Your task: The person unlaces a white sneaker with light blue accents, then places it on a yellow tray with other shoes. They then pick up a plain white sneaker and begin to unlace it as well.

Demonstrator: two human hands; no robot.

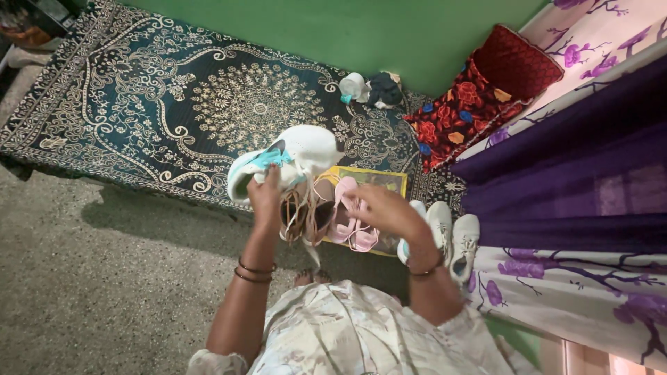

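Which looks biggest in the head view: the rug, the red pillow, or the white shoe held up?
1. Rug, far the largest.
2. Red pillow.
3. White shoe in the left hand.
The shoe is nearer the camera, so it looks bigger than it is; the pillow still looks larger.

One view only, head-worn, looking steeply down from above. Close over both hands (326,205) at centre, own torso filling six o'clock. Facing a green wall (333,35) at twelve, with patterned bedspread (139,97) stretching from ten to one, curtain (570,173) at three, speckled floor (90,278) at eight. No second view to overlap.
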